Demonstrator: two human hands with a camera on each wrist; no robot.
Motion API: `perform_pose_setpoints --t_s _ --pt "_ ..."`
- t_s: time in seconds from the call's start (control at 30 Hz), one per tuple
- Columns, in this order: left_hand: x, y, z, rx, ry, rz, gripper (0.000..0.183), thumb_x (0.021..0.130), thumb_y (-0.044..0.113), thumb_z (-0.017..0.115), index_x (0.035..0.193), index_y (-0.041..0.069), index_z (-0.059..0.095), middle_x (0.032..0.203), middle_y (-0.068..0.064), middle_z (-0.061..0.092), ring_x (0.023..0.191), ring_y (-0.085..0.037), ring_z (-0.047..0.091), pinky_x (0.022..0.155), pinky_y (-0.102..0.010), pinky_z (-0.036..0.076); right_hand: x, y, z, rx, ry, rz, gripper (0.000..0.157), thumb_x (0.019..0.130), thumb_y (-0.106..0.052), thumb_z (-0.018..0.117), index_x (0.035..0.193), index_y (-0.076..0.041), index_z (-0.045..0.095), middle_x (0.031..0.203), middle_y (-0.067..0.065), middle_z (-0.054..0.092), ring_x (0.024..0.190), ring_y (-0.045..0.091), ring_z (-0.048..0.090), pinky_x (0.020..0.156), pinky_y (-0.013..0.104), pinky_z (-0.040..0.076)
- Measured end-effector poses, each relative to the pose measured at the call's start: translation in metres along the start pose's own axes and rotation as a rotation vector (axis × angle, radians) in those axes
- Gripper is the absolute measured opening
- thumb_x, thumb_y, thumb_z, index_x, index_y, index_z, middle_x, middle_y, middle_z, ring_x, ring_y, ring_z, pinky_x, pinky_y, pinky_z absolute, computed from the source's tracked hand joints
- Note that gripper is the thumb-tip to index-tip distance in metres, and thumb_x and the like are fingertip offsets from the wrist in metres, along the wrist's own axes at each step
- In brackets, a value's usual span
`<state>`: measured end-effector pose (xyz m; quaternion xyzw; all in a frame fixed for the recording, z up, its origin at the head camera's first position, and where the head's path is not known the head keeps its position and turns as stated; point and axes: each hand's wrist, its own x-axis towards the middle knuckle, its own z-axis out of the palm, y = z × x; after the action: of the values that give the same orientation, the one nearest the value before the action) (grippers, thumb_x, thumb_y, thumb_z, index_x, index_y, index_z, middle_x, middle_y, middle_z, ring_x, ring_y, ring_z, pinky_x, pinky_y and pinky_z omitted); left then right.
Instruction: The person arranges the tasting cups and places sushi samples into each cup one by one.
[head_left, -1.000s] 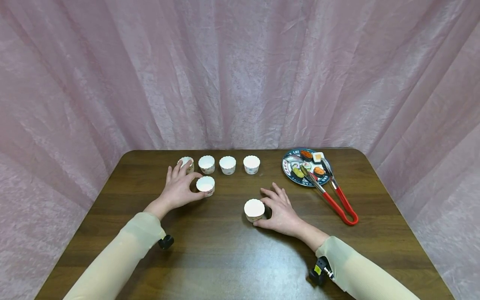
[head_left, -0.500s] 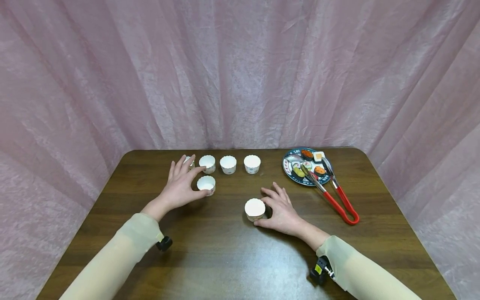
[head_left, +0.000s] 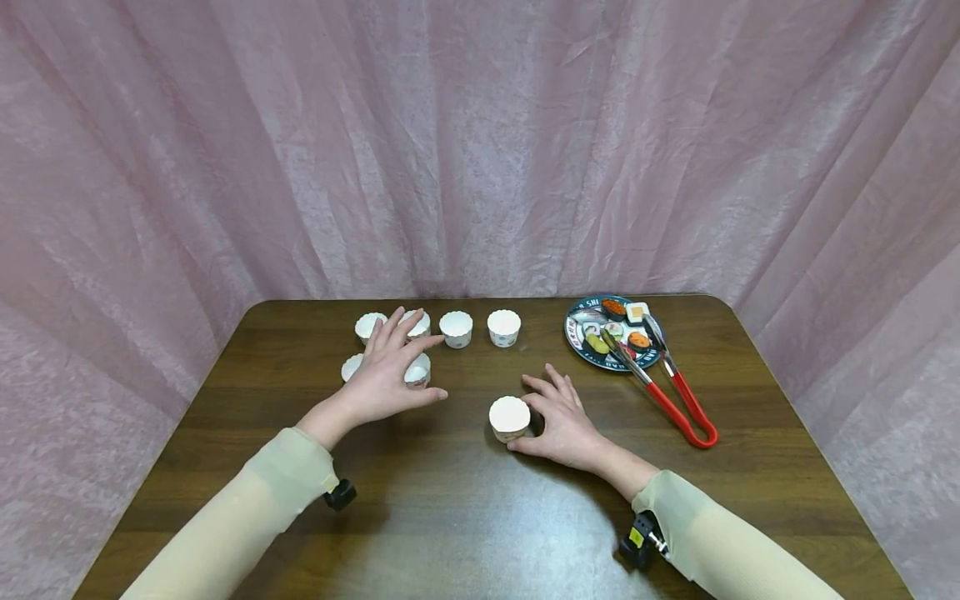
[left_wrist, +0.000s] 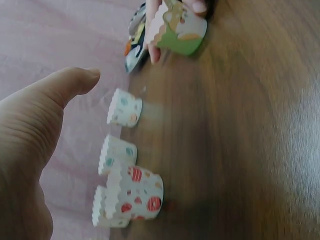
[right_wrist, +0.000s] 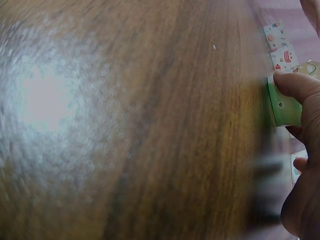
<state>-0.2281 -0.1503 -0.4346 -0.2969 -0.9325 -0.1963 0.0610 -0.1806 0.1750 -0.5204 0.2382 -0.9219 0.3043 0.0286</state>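
Observation:
My right hand point(head_left: 558, 425) pinches a paper baking cup point(head_left: 509, 417) between thumb and fingers at the middle of the table. The left wrist view shows its green side point(left_wrist: 187, 45) with an animal print. My left hand point(head_left: 378, 383) has its fingers spread and holds nothing, over the left cups. It partly covers a front cup point(head_left: 418, 372), another front cup point(head_left: 350, 367) and a back-row cup point(head_left: 418, 325). In the left wrist view a cup with red cupcake prints point(left_wrist: 142, 197) stands below the left thumb point(left_wrist: 75, 82).
Along the back edge stand more white cups, including one point(head_left: 456, 329) and the rightmost one point(head_left: 504, 328). At the back right a patterned plate point(head_left: 573, 342) holds several sushi pieces. Red-handled tongs point(head_left: 701, 417) lie across it. A pink curtain point(head_left: 480, 150) hangs behind the wooden table point(head_left: 450, 517).
My left hand let go of the front cup, spread its fingers and moved right over it, uncovering another front cup on the left. My right hand and its cup stayed put.

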Motion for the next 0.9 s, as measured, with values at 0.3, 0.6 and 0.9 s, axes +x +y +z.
perform_pose_setpoints --t_s 0.3,0.6,0.9 --pt "0.003 0.018 0.008 -0.031 -0.034 0.047 0.080 0.080 0.066 0.077 0.145 0.024 0.056 0.171 -0.004 0.011 0.156 -0.029 -0.006 0.121 -0.058 -0.007 0.000 0.000 0.000 0.003 -0.002 0.001 0.053 0.071 -0.050 0.090 0.110 -0.020 0.072 0.154 0.012 0.047 0.153 0.043 0.014 0.118 0.067 0.006" --pt "0.005 0.040 0.028 -0.047 -0.059 0.078 0.069 0.078 0.066 0.079 0.132 0.025 0.065 0.169 -0.008 0.020 0.156 -0.028 -0.001 0.120 -0.064 0.005 0.000 0.000 0.001 0.003 0.002 0.003 0.055 0.070 -0.052 0.090 0.112 -0.021 0.072 0.154 0.011 0.048 0.153 0.043 0.014 0.118 0.068 0.006" --pt "0.007 0.058 0.055 -0.062 -0.104 0.099 0.071 0.076 0.066 0.080 0.129 0.021 0.067 0.168 -0.011 0.021 0.156 -0.034 0.004 0.119 -0.065 0.008 0.001 -0.001 0.002 -0.003 -0.009 0.010 0.056 0.071 -0.055 0.090 0.113 -0.023 0.072 0.155 0.011 0.047 0.153 0.042 0.014 0.118 0.068 0.006"
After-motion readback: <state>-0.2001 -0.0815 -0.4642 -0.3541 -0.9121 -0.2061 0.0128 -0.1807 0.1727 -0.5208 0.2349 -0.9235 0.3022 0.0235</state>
